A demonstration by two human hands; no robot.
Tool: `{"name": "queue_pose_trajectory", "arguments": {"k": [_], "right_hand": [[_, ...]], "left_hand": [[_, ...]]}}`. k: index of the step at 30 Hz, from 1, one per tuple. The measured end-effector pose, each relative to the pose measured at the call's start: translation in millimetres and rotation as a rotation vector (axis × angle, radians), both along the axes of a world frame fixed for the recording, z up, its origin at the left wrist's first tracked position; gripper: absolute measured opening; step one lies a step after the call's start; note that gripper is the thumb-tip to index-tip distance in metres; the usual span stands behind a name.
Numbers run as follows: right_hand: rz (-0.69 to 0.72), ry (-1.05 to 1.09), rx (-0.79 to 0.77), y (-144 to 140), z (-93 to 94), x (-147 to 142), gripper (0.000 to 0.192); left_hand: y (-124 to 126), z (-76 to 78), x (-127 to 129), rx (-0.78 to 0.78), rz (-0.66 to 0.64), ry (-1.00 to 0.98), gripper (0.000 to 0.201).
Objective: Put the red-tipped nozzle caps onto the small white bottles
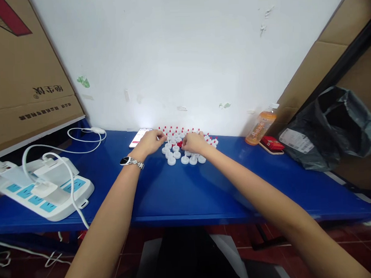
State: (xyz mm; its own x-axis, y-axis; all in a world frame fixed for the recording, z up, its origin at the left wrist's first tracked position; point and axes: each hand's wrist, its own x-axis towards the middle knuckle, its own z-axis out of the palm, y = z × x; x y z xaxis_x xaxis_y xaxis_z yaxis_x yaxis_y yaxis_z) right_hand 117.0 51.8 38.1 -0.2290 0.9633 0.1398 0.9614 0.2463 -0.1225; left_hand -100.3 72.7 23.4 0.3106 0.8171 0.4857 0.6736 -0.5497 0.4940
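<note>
Several white round caps with upright nozzles (171,161) are spread on the blue table near the wall. Those at the back carry small red tips (171,128), while the front ones look bare. A small pile of loose red tips (180,144) lies in the middle of them. My left hand (152,142), with a watch (126,161) and bracelet on its wrist, is at the left edge of the group, thumb and fingers closed together. Over the right part of the group is my right hand (194,142), its fingers curled in a pinch beside the red pile. Whatever either hand holds is hidden or too small to make out.
A lit phone (140,137) lies behind my left hand. A white power strip (46,194) with cables occupies the table's left side. To the right are an orange drink bottle (261,125), a red packet (271,143) on another phone, and a grey plastic bag (323,129). Cardboard (22,60) stands at the left.
</note>
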Motion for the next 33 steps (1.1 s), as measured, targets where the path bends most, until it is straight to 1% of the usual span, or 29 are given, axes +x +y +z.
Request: {"name": "queue_pose_trajectory", "arguments": {"k": [4,9,12,16,20,25,27,33], "right_hand": [[0.022,0.063,-0.016,5.0,2.5,10.1,0.022],[0.054,-0.009,-0.007,9.7,-5.4,5.2,0.010],[0.038,-0.037,0.018,8.9,-9.0,-1.5,0.011],[0.028,-0.037,0.011,6.3,-8.1,-5.2,0.013],[0.047,-0.014,0.010,5.1,-7.6,-5.2,0.012],[0.045,0.019,0.018,6.9,-11.7,-5.3,0.013],[0.044,0.036,0.017,9.1,-11.7,-4.7,0.013],[0.004,0.167,0.103,22.6,-4.2,-1.8,0.018]], "left_hand": [[3.2,-5.6,-3.4,-0.050,0.003,0.018,0.017],[2.1,-6.5,3.5,-0.037,-0.021,0.020,0.015],[-1.0,-3.9,6.4,-0.070,-0.034,0.060,0.015],[-7.1,1.2,8.7,-0.138,-0.015,0.129,0.021],[-11.3,4.7,9.8,-0.179,-0.010,0.125,0.020],[-10.9,2.5,12.5,-0.218,-0.105,0.101,0.022],[-10.5,1.1,14.1,-0.217,-0.121,0.102,0.022],[-16.1,3.6,18.5,-0.229,-0.116,0.101,0.020]]}}
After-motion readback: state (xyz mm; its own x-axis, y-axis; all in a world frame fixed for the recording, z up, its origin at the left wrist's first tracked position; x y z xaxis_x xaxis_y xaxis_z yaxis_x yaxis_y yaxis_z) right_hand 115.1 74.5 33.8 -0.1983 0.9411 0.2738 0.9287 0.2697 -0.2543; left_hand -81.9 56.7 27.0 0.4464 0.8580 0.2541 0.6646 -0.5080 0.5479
